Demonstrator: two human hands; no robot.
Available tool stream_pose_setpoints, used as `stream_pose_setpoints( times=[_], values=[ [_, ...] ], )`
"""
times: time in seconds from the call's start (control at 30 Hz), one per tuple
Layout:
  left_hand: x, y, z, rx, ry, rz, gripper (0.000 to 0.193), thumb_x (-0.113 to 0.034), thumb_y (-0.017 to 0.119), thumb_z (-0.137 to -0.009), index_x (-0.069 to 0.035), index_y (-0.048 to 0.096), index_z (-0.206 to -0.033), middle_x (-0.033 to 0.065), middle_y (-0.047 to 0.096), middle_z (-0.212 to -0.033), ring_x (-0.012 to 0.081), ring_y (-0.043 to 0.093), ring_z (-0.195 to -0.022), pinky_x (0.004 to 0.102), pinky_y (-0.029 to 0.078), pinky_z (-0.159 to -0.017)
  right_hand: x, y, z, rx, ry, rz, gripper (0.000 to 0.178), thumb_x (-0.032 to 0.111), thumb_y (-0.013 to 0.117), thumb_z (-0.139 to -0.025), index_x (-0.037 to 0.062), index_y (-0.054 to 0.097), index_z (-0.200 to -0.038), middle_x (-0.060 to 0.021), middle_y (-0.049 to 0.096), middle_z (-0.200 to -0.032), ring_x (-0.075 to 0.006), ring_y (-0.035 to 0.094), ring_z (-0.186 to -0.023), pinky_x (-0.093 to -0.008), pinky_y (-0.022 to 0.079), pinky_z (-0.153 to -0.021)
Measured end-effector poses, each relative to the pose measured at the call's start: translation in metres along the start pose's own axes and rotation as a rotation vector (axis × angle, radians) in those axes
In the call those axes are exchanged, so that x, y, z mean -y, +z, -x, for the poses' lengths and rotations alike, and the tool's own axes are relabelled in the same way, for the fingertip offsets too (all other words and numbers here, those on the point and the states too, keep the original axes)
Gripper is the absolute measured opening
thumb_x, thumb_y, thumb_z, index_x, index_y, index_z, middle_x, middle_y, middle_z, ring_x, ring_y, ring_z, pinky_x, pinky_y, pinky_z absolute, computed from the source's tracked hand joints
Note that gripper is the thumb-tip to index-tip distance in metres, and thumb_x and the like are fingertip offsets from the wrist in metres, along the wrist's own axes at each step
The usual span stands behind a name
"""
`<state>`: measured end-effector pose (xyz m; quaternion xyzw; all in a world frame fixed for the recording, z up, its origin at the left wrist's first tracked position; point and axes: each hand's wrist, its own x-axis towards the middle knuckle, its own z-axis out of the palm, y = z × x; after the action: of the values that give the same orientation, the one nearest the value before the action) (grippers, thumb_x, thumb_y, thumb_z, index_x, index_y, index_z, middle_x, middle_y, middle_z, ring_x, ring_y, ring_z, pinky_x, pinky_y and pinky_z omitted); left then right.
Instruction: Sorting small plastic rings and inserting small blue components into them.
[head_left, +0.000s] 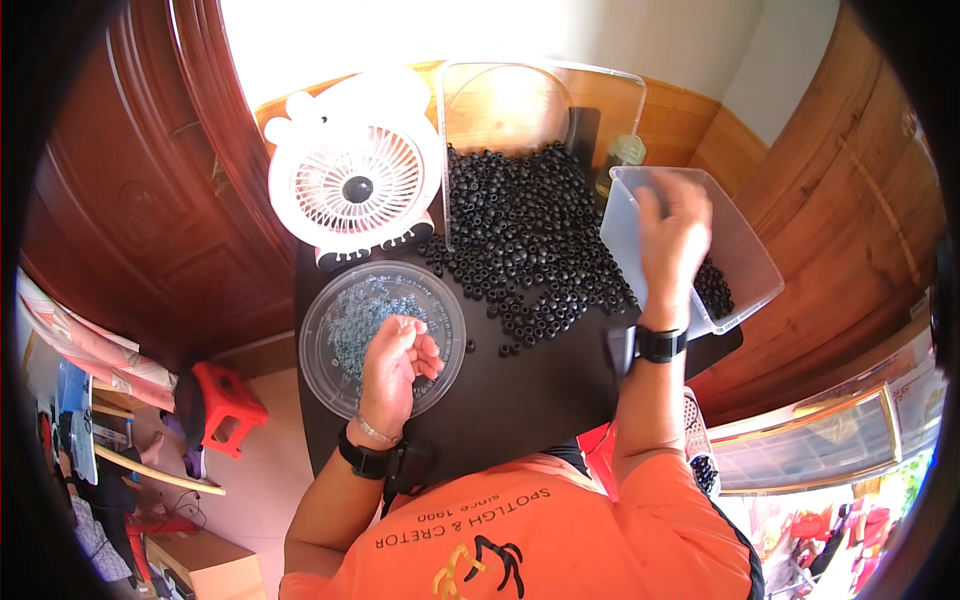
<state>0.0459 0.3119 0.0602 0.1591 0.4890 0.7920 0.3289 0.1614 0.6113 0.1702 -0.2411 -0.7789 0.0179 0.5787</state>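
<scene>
left hand (pixel 394 365) half-curled over nine-o'clock dish (pixel 314 335), right hand (pixel 677 232) bent over two-o'clock tub (pixel 742 240), grips unclear from here; few black beads (pixel 714 292) inside tub, most heaped at twelve.

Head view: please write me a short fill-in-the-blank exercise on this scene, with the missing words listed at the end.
1. The left hand is over a clear tray that is ____ in shape.
2. The right hand is over a clear bin, and the heaped beads beside it are ____ in colour.
3. The white fan stands to the ____ of that heap.

Missing words: round; black; left.
</scene>
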Motion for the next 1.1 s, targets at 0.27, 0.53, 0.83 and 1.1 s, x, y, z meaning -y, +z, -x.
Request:
stream_pose_setpoints(
  times=[0.27,0.53,0.83,1.1],
  values=[
    [0.002,-0.01,-0.005,-0.034,-0.005,-0.008,0.02,-0.026,0.049,-0.096,-0.007,0.053,-0.098,0.0068,0.06,-0.078,0.0168,0.06,-0.066,0.0272,0.047,-0.062,0.044,0.056,0.084,0.959,-0.3,-0.374,0.014,0.016,0.072,-0.071,0.0082,0.069,-0.082,-0.008,0.066,-0.083,-0.0286,0.062,-0.088,-0.0398,0.052,-0.08],
    [-0.003,-0.005,-0.005,-0.028,-0.037,-0.035,0.02,-0.027,0.047,-0.097,-0.008,0.053,-0.096,0.0065,0.06,-0.079,0.0173,0.06,-0.067,0.0267,0.046,-0.063,0.044,0.074,0.105,1.1,-0.373,-0.233,0.014,0.015,0.07,-0.074,0.0086,0.068,-0.087,-0.007,0.065,-0.09,-0.0274,0.06,-0.095,-0.039,0.05,-0.083],
    [0.004,-0.008,-0.006,0.038,-0.112,-0.099,0.025,-0.023,0.051,-0.096,-0.003,0.057,-0.11,0.0058,0.063,-0.088,0.014,0.062,-0.073,0.025,0.047,-0.065,0.099,0.05,0.105,0.854,-0.213,-0.92,0.027,0.002,0.076,-0.068,0.0066,0.065,-0.093,-0.0077,0.066,-0.089,-0.029,0.062,-0.085,-0.0376,0.052,-0.075],
    [0.002,-0.005,-0.005,0.117,-0.099,-0.095,0.02,-0.021,0.051,-0.096,-0.003,0.055,-0.104,0.006,0.063,-0.089,0.013,0.062,-0.076,0.0248,0.047,-0.067,0.104,0.048,0.11,0.8,-0.282,-0.934,0.028,0.001,0.077,-0.066,0.0082,0.067,-0.091,-0.0049,0.066,-0.087,-0.026,0.062,-0.083,-0.0352,0.052,-0.073]
  ],
)
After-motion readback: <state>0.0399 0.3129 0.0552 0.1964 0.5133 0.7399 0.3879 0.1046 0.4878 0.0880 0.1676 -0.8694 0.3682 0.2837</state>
